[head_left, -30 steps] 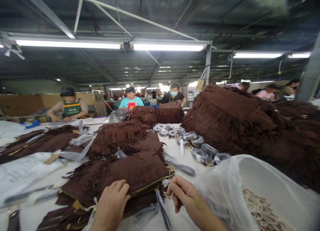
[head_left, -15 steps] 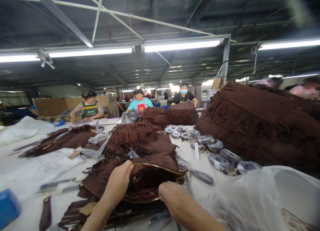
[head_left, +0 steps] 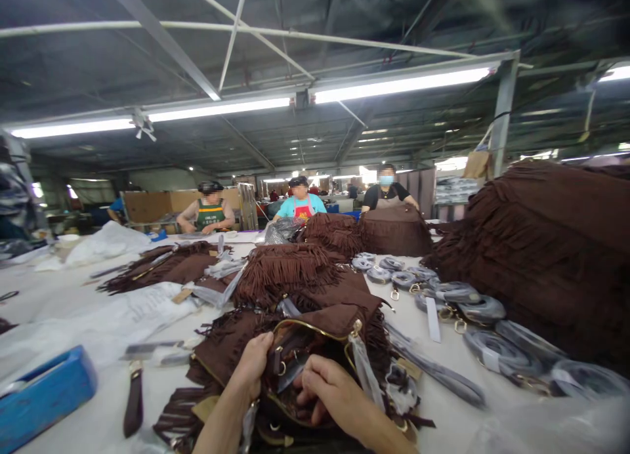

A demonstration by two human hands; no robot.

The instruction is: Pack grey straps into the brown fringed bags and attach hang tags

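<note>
A brown fringed suede bag with a gold zip lies open on the white table in front of me. My left hand grips the bag's left rim and holds the mouth apart. My right hand reaches into the opening, fingers curled round something inside that I cannot make out. More fringed bags lie stacked just behind it. A wrapped strap hangs from the bag's right corner.
A tall heap of brown fringed bags fills the right side. Rolled wrapped straps lie between it and me. A blue tray sits at bottom left beside a loose brown strap. Three people work across the table.
The closed bag has been pulled open. My left hand moved to its rim and my right hand went inside. The view swung left, bringing the blue tray in.
</note>
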